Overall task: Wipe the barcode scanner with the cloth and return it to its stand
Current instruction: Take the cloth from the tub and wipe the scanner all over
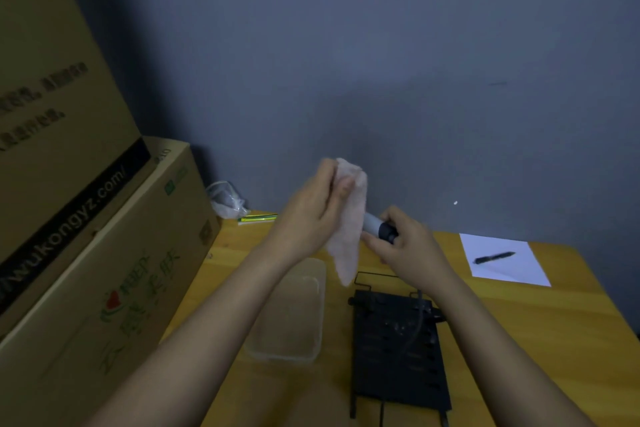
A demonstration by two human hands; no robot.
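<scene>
Above the yellow table, my left hand (313, 215) grips a pale pink cloth (348, 236) that drapes over the upper part of the barcode scanner (377, 227). Only the scanner's grey handle and dark end show; its head is hidden under the cloth. My right hand (405, 246) holds that handle end, with a thin cable hanging down from it. The black slotted stand (394, 350) lies flat on the table below my right forearm.
A clear plastic container (294, 312) sits left of the stand. Large cardboard boxes (104, 253) fill the left side. A white sheet (505, 260) with a black pen (493, 257) lies at the right. A plastic bag (225, 199) and green-yellow pen (258, 218) lie by the wall.
</scene>
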